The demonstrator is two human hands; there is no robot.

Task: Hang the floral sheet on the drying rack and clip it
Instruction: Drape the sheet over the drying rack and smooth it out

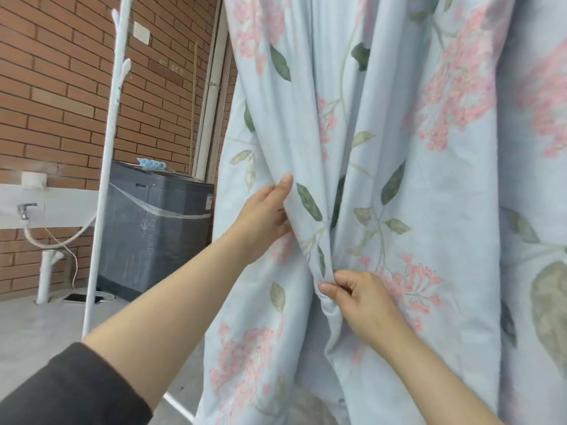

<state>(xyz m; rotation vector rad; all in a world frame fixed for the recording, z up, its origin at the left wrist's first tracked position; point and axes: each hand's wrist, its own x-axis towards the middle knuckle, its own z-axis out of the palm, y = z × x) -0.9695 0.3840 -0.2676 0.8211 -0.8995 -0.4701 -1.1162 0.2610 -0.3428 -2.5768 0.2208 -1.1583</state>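
The pale-blue floral fabric sheet [454, 185] hangs bunched — left hand [264, 216] grips a fold, right hand [359, 299] pinches another at its four o'clock — likely to spread it.

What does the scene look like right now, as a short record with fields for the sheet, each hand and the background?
sheet: floral sheet hangs in folds from above the frame; top edge not visible
left hand: grips a fold, thumb in front
right hand: pinches a fold lower down
rack: white rack pole stands left of the sheet
background: dark washing machine against brick wall
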